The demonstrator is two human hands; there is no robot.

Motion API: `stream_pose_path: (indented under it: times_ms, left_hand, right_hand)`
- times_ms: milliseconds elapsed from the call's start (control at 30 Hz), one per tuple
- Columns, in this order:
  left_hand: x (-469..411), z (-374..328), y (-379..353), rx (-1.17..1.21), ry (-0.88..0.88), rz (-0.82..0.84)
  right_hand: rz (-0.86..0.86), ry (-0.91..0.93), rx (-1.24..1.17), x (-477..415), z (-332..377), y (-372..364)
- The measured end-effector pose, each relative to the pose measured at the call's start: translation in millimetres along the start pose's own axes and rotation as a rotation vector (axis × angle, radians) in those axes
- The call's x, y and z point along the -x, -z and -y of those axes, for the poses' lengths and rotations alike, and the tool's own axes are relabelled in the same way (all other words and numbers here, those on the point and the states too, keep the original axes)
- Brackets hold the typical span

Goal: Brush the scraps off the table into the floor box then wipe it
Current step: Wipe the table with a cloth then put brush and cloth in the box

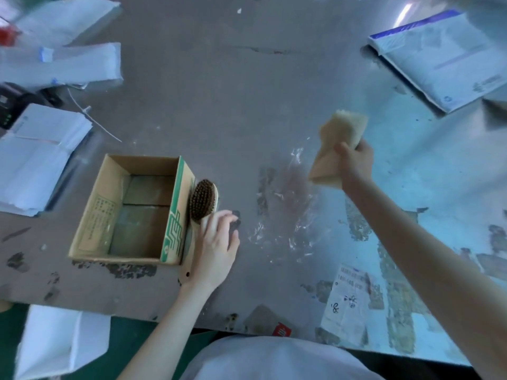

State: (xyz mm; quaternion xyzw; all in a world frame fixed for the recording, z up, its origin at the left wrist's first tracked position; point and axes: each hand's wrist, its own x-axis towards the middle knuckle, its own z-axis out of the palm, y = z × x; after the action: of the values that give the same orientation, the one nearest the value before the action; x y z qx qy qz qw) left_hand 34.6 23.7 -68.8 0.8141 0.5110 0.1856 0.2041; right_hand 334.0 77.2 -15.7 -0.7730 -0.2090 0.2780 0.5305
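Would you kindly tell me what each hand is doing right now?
Left hand: grips the brush by its handle, beside the cardboard box.
Right hand: grips a tan cloth.

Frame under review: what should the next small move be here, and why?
Probably lower the cloth onto the table and begin wiping. The right hand grips it, seemingly lifted above the surface. The brush lies bristles-up against the box, with the left hand holding its handle, so brushing looks finished.
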Motion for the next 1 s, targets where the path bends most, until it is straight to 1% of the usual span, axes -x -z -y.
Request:
stream_pose_path:
  times_ms: [67,167,233,300,400,500,600,667,733,800,900,933,1000]
  left_hand:
    - [8.4,12.0,-2.4,-0.058,0.02,0.019]
    - [17.8,24.1,-3.5,-0.079,0.043,0.078]
    - [22.5,26.4,-3.8,-0.101,0.037,0.089]
    - [23.9,27.9,-5.4,-0.121,0.016,0.076]
    - [23.4,27.7,-6.6,-0.112,0.02,0.047]
    - [22.4,27.4,-8.9,-0.085,0.046,0.025]
    - [22.1,27.0,-10.0,-0.073,0.046,0.016]
    - [22.0,26.8,-9.2,-0.071,0.046,0.017]
    - [22.1,26.1,-8.5,-0.069,0.047,0.017]
    - [22.3,25.5,-8.1,-0.065,0.048,0.012]
    - [22.4,25.0,-7.8,-0.048,0.044,0.008]
    - [22.4,25.3,-7.6,-0.036,0.041,0.007]
    - [22.3,26.9,-7.4,0.005,0.035,0.004]
  right_hand:
    - [-0.03,0.128,0.154,-30.7,7.1,-7.5]
    - [-0.024,0.29,0.488,-70.6,8.3,-20.7]
    - [0.031,0.346,0.701,-88.9,0.8,-27.4]
    - [0.159,0.361,0.803,-97.1,-11.2,-33.4]
    - [0.366,0.385,0.81,-86.2,-30.9,-39.0]
    - [0.459,0.486,0.784,-58.6,-44.6,-40.6]
    - [0.559,0.489,0.731,-19.6,-57.9,-35.3]
    - [0.664,0.518,0.708,7.8,-70.5,-29.7]
    - [0.779,0.584,0.66,31.7,-83.8,-23.5]
    - [0.858,0.605,0.596,50.4,-91.0,-18.1]
    - [0.925,0.617,0.525,66.7,-91.3,-12.6]
    - [0.918,0.587,0.523,66.0,-90.9,-11.2]
    - [0.819,0.463,0.525,62.6,-82.6,-8.0]
